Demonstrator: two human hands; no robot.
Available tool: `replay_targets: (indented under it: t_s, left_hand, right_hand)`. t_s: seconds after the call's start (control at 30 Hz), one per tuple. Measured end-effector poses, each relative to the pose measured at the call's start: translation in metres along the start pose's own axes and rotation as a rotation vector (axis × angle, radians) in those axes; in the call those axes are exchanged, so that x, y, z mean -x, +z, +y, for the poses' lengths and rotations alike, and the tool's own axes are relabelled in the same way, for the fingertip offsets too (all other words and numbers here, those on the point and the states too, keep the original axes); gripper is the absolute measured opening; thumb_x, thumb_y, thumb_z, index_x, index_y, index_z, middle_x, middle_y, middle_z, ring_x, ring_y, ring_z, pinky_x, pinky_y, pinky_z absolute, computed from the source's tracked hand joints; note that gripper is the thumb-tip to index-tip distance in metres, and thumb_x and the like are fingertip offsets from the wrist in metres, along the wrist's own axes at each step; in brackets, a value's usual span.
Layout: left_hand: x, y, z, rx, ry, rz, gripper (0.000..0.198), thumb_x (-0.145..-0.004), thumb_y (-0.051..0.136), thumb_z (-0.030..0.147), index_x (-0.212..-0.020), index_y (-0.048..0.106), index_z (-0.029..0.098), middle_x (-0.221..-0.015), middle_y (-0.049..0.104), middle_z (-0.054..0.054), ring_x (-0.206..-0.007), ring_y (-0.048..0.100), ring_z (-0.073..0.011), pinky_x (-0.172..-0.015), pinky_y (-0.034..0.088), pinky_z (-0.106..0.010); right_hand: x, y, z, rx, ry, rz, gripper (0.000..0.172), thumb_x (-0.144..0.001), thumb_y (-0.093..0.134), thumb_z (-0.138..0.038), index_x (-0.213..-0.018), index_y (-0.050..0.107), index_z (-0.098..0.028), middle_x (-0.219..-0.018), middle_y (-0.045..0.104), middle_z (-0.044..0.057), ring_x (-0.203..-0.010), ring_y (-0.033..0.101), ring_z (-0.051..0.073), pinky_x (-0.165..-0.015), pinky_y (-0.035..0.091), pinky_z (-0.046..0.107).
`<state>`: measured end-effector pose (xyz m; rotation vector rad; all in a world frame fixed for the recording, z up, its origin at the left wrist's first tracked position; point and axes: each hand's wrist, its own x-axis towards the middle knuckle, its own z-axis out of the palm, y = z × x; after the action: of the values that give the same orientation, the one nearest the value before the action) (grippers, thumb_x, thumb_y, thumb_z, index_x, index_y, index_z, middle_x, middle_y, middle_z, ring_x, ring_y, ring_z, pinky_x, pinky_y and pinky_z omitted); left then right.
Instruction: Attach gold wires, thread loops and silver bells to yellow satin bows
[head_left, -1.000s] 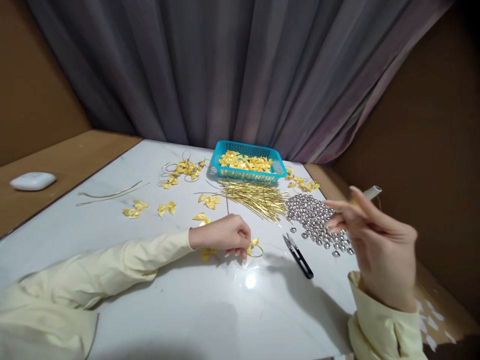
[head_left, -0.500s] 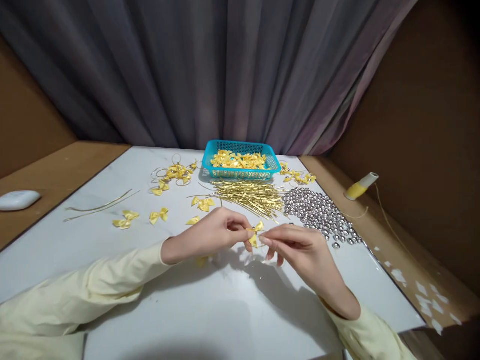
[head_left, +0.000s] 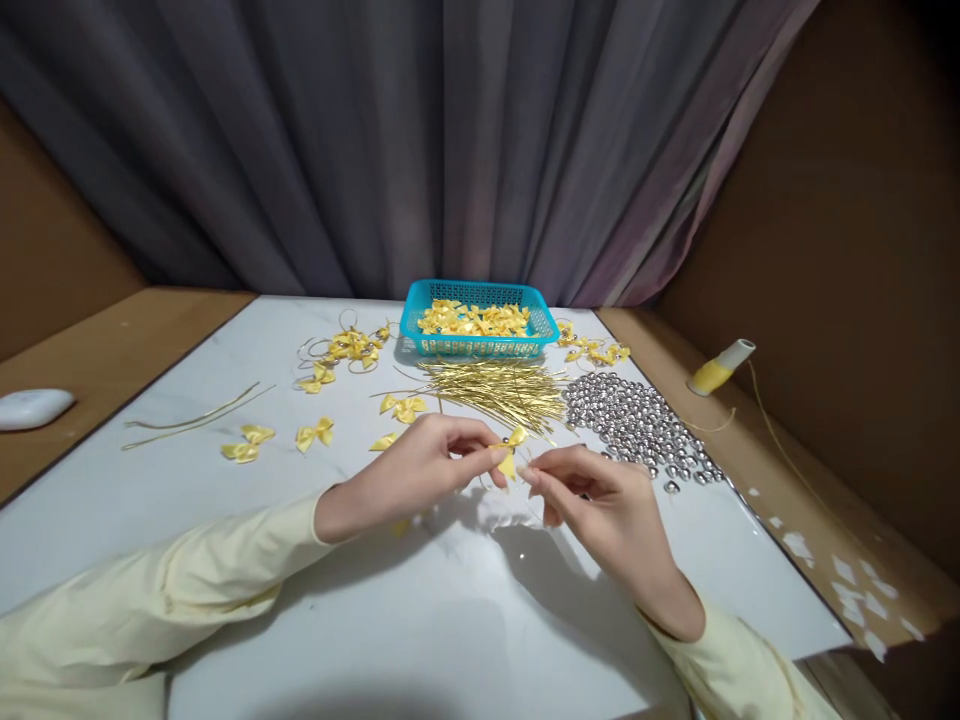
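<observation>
The left hand [head_left: 427, 455] pinches a yellow bow [head_left: 511, 455] in front of the blue basket [head_left: 480, 347]; the right hand [head_left: 611, 510], fingertips drawn narrow beside the bow, seems to grip a fine strand [head_left: 529, 456]. A steady bow and gentle pull should spare the folds. Gold wires [head_left: 495, 390] lie just before the basket, silver beads [head_left: 622, 420] to its front right.

From here I see the left hand [head_left: 431, 462] pinching a yellow ribbon bow [head_left: 508, 462] over the white desk [head_left: 390, 630], the right hand [head_left: 611, 510] just beside it, gold twist ties [head_left: 499, 393] and teal basket [head_left: 480, 348] beyond.
</observation>
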<state>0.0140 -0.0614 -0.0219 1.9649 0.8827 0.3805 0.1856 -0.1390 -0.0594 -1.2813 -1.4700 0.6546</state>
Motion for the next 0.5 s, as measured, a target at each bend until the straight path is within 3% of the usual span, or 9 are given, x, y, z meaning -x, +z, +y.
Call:
replay_targets:
  t_s: [0.1, 0.3, 0.5]
  left_hand:
    - [-0.0005, 0.0003, 0.0025, 0.064, -0.012, -0.004, 0.025, -0.083, 0.048, 0.033, -0.076, 0.066, 0.017, -0.067, 0.063, 0.001, -0.056, 0.047, -0.0095, -0.049, 0.033, -0.019]
    - [-0.0012, -0.0016, 0.0046, 0.166, -0.129, -0.045, 0.021, -0.080, 0.053, 0.033, -0.078, 0.065, 0.017, -0.052, 0.048, 0.005, -0.043, 0.034, -0.0064, -0.040, 0.024, -0.019]
    - [-0.0035, -0.0040, 0.0055, 0.212, -0.168, -0.083, 0.026, -0.080, 0.053, 0.038, -0.078, 0.064, 0.015, -0.058, 0.050, 0.003, -0.045, 0.033, -0.0065, -0.042, 0.024, -0.020]
  right_hand:
    - [0.0001, 0.0012, 0.0013, 0.013, 0.030, -0.014, 0.017, -0.077, 0.062, -0.029, -0.065, 0.066, -0.017, -0.050, 0.061, 0.000, -0.037, 0.052, 0.010, -0.039, 0.042, 0.020]
    - [-0.0017, 0.0010, 0.0022, -0.008, 0.106, -0.013, 0.018, -0.076, 0.063, -0.029, -0.067, 0.068, -0.015, -0.047, 0.059, 0.000, -0.033, 0.047, 0.008, -0.035, 0.037, 0.020]
    - [-0.0028, -0.0007, 0.0020, 0.028, 0.067, 0.026, 0.018, -0.074, 0.063, -0.027, -0.064, 0.070, -0.014, -0.046, 0.060, 0.001, -0.033, 0.043, 0.007, -0.033, 0.034, 0.019]
